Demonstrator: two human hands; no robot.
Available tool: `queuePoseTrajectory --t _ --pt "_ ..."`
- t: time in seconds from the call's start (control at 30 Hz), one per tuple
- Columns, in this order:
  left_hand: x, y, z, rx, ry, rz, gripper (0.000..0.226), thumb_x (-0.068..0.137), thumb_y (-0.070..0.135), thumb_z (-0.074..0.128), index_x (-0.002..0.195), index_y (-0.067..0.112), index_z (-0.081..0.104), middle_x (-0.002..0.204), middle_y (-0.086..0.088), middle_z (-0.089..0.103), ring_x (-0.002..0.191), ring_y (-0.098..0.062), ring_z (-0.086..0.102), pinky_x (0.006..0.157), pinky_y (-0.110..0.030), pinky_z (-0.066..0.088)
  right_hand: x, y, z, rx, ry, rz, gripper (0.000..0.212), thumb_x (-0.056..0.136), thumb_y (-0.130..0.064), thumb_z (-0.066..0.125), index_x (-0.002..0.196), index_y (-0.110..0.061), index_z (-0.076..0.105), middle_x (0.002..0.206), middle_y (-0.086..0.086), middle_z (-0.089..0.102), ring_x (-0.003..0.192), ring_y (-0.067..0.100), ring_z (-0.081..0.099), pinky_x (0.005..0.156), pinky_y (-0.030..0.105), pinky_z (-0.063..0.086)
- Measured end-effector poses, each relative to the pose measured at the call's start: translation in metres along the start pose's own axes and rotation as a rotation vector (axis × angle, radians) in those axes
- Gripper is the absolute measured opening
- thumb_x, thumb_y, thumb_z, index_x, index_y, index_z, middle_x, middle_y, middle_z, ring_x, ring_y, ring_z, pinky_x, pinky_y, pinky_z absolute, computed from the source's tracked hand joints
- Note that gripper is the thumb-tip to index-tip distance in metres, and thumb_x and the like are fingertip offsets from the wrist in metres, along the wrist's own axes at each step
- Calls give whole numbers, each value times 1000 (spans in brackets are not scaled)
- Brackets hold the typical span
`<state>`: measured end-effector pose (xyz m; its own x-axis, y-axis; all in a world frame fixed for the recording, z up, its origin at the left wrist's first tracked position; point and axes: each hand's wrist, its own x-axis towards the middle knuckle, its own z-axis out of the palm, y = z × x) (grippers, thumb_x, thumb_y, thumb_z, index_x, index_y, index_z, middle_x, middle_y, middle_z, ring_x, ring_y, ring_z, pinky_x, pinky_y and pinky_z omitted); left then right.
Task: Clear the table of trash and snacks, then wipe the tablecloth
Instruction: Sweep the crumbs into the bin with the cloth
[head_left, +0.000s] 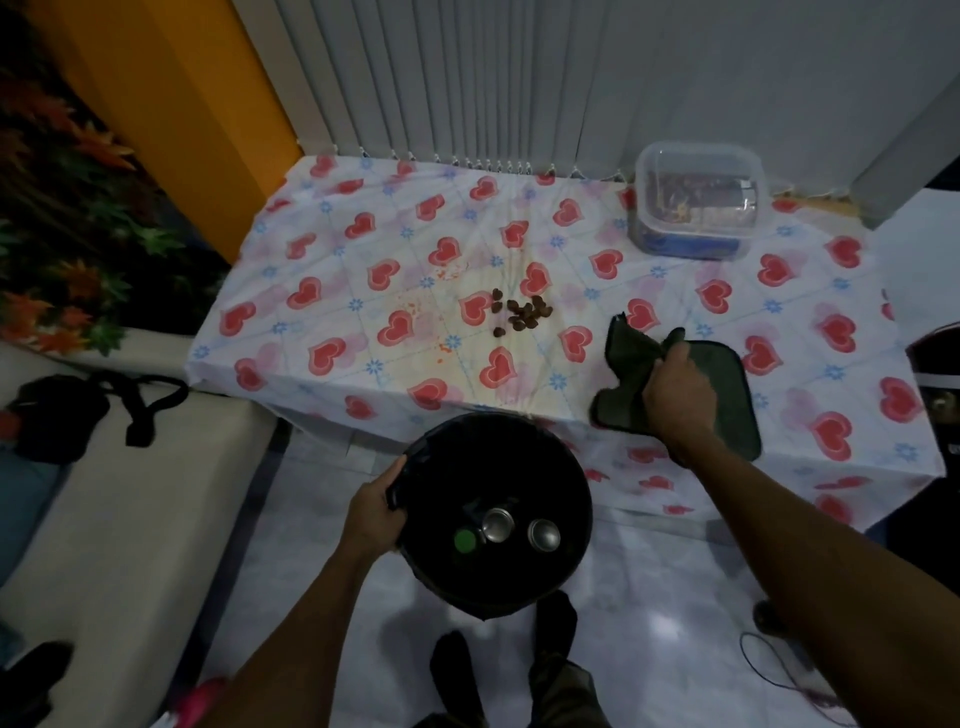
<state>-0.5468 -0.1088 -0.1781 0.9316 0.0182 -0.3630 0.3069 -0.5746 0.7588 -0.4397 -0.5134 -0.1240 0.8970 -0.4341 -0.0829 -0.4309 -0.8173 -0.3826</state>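
Note:
A white tablecloth with red hearts (363, 249) covers the table. Several small brown snack pieces (522, 313) lie in a loose heap near its middle, with orange crumbs (415, 306) to their left. My right hand (675, 387) grips a dark green cloth (727, 395) that lies on the table's front right part. My left hand (371, 514) holds the rim of a black bin (519, 457) just below the table's front edge. Inside the bin lie two metal cans (519, 527) and a green cap (465, 540).
A clear lidded plastic box (696, 208) with dark contents stands at the back right of the table. White blinds hang behind. A cream sofa (119, 493) with a black bag (67, 410) is at the left. My feet (498, 654) stand on the tiled floor.

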Motion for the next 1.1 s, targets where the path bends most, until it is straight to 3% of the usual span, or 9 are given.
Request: queuePoseTrajectory --t 0.1,0.27,0.33,0.43,0.57,0.7,0.8,0.97,1.1 --pt "4 -4 -1 -4 -19 23 73 86 -10 66 152 8 41 134 -4 61 128 -27 59 105 -29 44 16 -19 -20 205 35 20 28 107 -31 35 126 -11 38 99 16 66 79 27 64 62 41 54" --pt "11 -9 -4 18 -36 5 74 87 -5 68 153 14 40 134 -1 61 124 -16 58 101 -24 46 60 -59 -27 336 101 -25 34 106 -35 34 126 -8 38 114 24 63 100 43 63 88 57 51" --pt "13 -11 -6 21 -55 28 77 87 -4 70 154 13 35 127 4 62 117 -12 59 98 -22 46 80 -75 -16 352 56 -56 37 107 -37 33 128 -7 38 117 25 63 103 43 62 92 55 50" --pt "20 -18 -9 14 -72 24 78 86 -6 70 153 13 36 125 8 64 116 -7 62 101 -19 48 109 -100 9 375 -42 -159 30 107 -35 33 122 -9 39 110 20 63 97 37 62 83 46 50" --pt "28 -27 -14 7 -83 4 82 83 -10 70 152 21 38 128 27 58 116 17 56 98 -5 44 137 -133 49 404 -117 -310 23 107 -32 35 114 -11 41 86 0 55 74 14 56 69 37 48" --pt "34 -38 -16 -36 -113 -37 85 82 -17 64 148 33 44 134 23 61 124 3 59 106 -25 50 154 -151 84 435 -199 -414 26 107 -36 36 112 -11 40 82 0 58 73 22 60 66 42 49" --pt "37 -43 -16 -53 -115 -63 83 83 -15 65 150 30 45 139 5 62 129 -9 58 111 -37 49 156 -154 103 359 -320 -495 33 104 -40 44 126 -15 43 108 7 67 94 27 66 81 43 55" --pt "41 -41 -17 -45 -118 -53 81 85 -15 64 149 29 44 139 -1 62 130 -14 58 110 -39 50 156 -149 117 243 -324 -655 46 101 -32 54 144 -19 45 134 7 60 118 24 59 100 41 50" --pt "44 -40 -21 -32 -133 -65 81 85 -15 64 151 26 43 137 -7 63 129 -17 58 111 -37 48 154 -148 119 248 -332 -710 36 102 -17 50 138 -19 56 131 10 65 121 27 61 102 42 49"
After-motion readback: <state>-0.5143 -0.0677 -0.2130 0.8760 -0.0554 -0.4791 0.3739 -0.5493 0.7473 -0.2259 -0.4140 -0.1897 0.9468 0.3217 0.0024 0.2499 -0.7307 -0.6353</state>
